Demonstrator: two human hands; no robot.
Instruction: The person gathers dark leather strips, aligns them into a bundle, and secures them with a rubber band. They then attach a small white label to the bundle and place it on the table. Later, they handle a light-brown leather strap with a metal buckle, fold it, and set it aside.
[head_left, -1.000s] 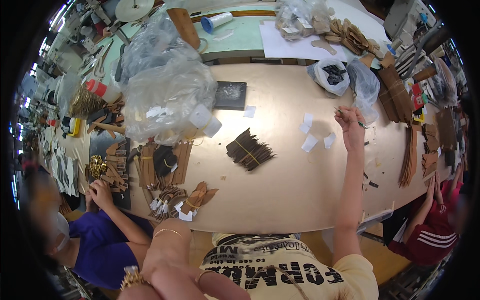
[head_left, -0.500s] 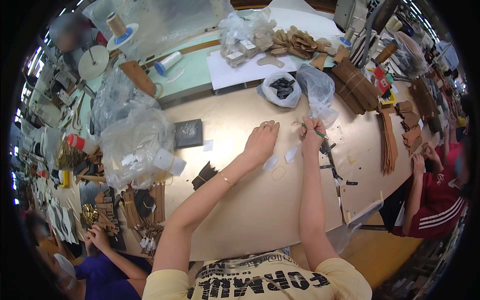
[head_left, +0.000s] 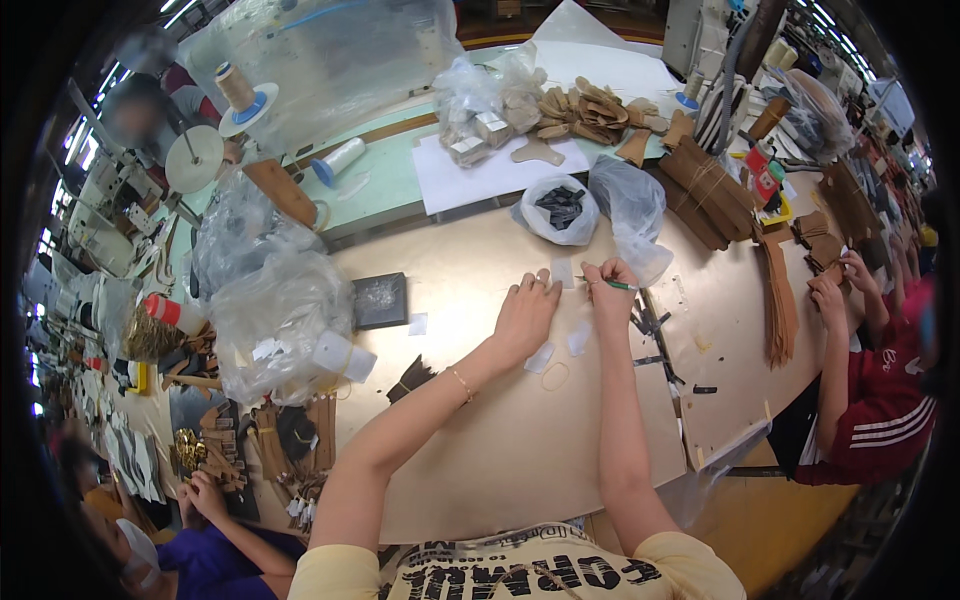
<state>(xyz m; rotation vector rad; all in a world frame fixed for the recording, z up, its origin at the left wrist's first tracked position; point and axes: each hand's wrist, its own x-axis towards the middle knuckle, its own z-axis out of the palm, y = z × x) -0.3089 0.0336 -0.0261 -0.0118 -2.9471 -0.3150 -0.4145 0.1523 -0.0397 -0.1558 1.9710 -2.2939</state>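
My right hand (head_left: 610,292) is closed round a slim green pen (head_left: 622,286), resting low over the table. Beside it my left hand (head_left: 528,315) lies flat, fingers stretched out and nothing in them. A small white paper slip (head_left: 562,272) lies just beyond and between the two hands. Two more slips, one white (head_left: 539,358) and one pale (head_left: 578,338), lie nearer me, with a loose rubber band (head_left: 554,377) below them. Left of my left forearm is a small bundle of dark strips (head_left: 410,378).
A plastic bag of black pieces (head_left: 562,208) and stacked brown leather pieces (head_left: 705,190) stand at the back. On the left are a dark block (head_left: 380,300) and a large clear plastic bag (head_left: 275,320). Black bits (head_left: 652,325) lie right. Co-workers sit on both sides.
My right hand with the pen has come slightly left, toward my left hand. A slip now shows between the hands. The whole view has shifted a little.
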